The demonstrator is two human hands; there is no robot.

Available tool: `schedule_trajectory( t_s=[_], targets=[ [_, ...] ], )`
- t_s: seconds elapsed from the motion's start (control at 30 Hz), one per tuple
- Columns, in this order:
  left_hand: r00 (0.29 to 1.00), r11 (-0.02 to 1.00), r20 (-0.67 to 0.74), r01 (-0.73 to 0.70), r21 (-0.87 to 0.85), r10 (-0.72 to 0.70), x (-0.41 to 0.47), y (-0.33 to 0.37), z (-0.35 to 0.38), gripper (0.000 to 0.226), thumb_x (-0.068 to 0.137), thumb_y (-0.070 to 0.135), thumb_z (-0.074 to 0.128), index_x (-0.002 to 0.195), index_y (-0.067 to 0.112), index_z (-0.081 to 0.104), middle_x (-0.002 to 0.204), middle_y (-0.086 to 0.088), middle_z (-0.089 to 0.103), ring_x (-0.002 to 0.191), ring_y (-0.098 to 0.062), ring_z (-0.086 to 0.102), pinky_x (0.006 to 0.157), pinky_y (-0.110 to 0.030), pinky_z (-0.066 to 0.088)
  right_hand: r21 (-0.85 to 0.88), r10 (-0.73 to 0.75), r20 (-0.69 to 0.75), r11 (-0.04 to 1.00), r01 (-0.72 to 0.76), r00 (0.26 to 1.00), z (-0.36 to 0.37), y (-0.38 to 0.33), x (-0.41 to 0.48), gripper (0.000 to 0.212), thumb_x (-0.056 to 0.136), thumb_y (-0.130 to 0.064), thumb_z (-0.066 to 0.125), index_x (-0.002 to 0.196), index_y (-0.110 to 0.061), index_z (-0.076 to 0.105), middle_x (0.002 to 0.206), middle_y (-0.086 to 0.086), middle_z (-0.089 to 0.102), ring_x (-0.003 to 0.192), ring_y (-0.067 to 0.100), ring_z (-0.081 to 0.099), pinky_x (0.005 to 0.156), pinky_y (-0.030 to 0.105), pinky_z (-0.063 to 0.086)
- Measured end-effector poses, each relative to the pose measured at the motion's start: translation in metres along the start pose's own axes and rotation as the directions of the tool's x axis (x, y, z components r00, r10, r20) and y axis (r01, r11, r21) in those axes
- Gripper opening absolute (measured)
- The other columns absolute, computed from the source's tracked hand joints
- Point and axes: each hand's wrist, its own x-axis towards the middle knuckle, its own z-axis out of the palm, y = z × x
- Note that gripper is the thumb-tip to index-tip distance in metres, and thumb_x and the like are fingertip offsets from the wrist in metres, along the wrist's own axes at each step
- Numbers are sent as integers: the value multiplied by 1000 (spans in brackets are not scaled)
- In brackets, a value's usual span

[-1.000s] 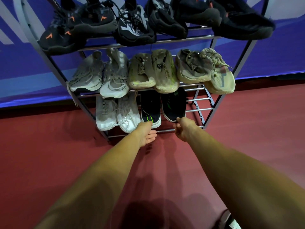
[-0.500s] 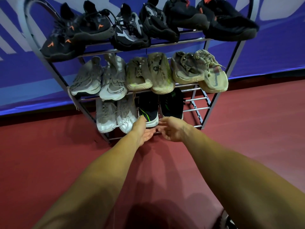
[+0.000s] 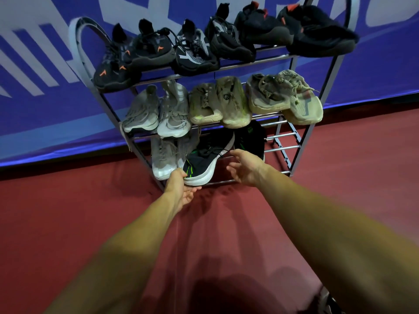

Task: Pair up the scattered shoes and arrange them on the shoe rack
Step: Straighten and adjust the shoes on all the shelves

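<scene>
My left grip (image 3: 181,189) pinches the tilted black shoe (image 3: 204,163) at its toe, right grip (image 3: 247,169) released beside it; it could slip.

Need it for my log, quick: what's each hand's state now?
Left hand: pinches the black shoe at its toe.
Right hand: open, holding nothing.
</scene>
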Motion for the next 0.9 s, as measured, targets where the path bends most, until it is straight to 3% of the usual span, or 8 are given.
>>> schedule_trajectory(
  t_s=[0.13, 0.27, 0.43, 0.57, 0.63, 0.73, 0.9],
  targets=[
    [998, 995, -62, -18, 95, 24, -6, 5, -14, 26, 81, 24, 36, 78, 4, 53, 48, -18, 62, 30, -13, 37, 38, -12, 26, 85, -48, -54, 995, 52, 997, 5, 0, -2, 38, 92, -37, 66, 122, -16, 57, 107, 9, 58, 62, 13, 58, 39, 16, 41],
    [997, 986, -67, -34, 162, 45, -9, 9, -19, 28, 81, 27, 36, 73, 6, 52, 42, -13, 54, 31, -14, 30, 38, -12, 20, 154, -219, -228, 954, 257, 949, 2, 2, 2, 32, 92, -32, 66, 117, -13, 62, 96, 7, 63, 59, 15, 54, 46, 21, 39],
    [989, 996, -119, -91, -16, 88, -4, 15, -14, 31, 84, 47, 48, 84, 16, 52, 56, 1, 42, 43, -10, 34, 40, -16, 29, 110, -243, -384, 946, 306, 891, -10, 8, -5, 23, 83, -25, 65, 98, -8, 65, 73, 8, 59, 55, 17, 50, 45, 26, 35],
    [985, 987, -118, -137, -86, 126, 2, 20, -8, 32, 84, 48, 59, 88, 17, 59, 67, 1, 51, 55, -11, 49, 47, -22, 41, 179, -227, -359, 935, 306, 905, -16, 10, -15, 16, 79, -17, 62, 92, -8, 61, 69, 1, 59, 49, 15, 54, 41, 21, 36],
    [989, 982, -62, -142, -121, 135, 2, 22, 0, 30, 85, 43, 65, 95, 15, 62, 82, -2, 60, 69, -12, 58, 53, -23, 44, 232, -207, -343, 927, 296, 916, -20, 10, -19, 11, 79, -16, 63, 88, -10, 62, 70, 0, 59, 47, 14, 58, 37, 18, 35],
    [992, 967, -7, -122, -224, 124, 0, 23, 16, 40, 90, 21, 68, 123, 6, 53, 110, -14, 61, 91, -17, 65, 58, -24, 46, 264, -178, -359, 922, 283, 916, -30, 11, -21, 8, 80, -17, 63, 86, -11, 60, 77, 3, 61, 49, 12, 62, 34, 16, 33],
    [992, 948, 64, -86, -306, 110, -5, 31, 31, 60, 91, 9, 65, 145, 7, 38, 103, -13, 61, 86, -15, 64, 61, -23, 49, 324, -168, -373, 898, 297, 913, -38, 16, -23, 6, 82, -16, 60, 88, -15, 61, 94, 1, 63, 52, 12, 67, 33, 16, 31]
  ],
)
